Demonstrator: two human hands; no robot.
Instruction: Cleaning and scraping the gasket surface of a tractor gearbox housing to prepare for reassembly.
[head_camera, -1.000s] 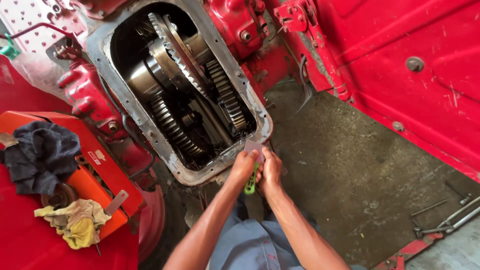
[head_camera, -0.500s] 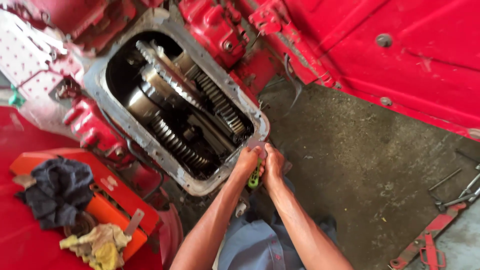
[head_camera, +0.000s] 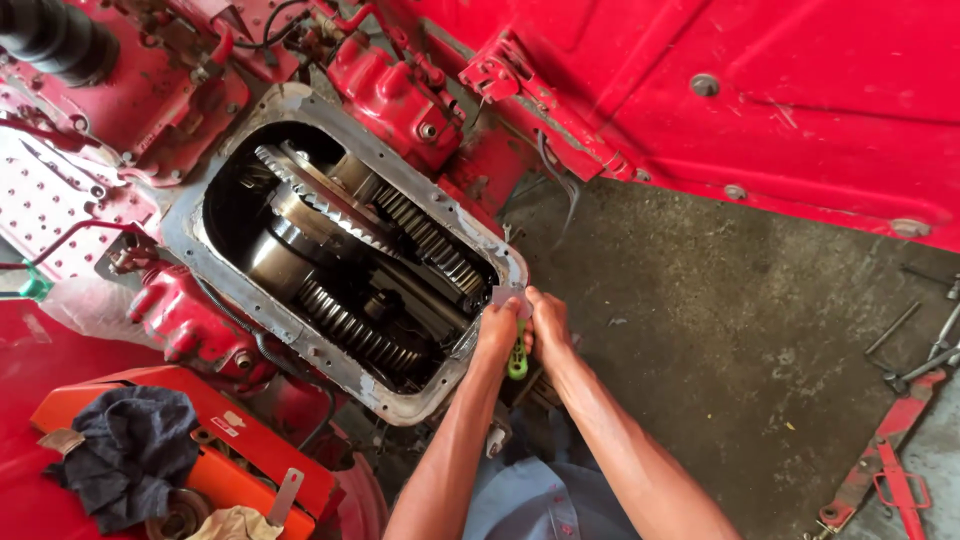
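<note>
Both of my hands meet at the right corner of the open gearbox housing (head_camera: 300, 345). My left hand (head_camera: 498, 330) and my right hand (head_camera: 548, 322) together grip a small scraper with a green handle (head_camera: 517, 362). Its flat blade (head_camera: 503, 296) presses against the grey, grimy rim of the housing. Inside the opening lie large steel gears (head_camera: 370, 260), dark with oil. The housing is part of a red machine body (head_camera: 400, 100).
An orange toolbox (head_camera: 240, 445) sits at lower left with a dark rag (head_camera: 130, 450) and a metal strip (head_camera: 283, 497) on it. A red panel (head_camera: 760, 100) spans the top right. Loose metal rods (head_camera: 905, 340) and a red jack handle (head_camera: 880, 460) lie on the concrete floor at right.
The view has shifted so the housing and my hands sit further right and lower. My hands stay together on the scraper at the same corner of the rim.
</note>
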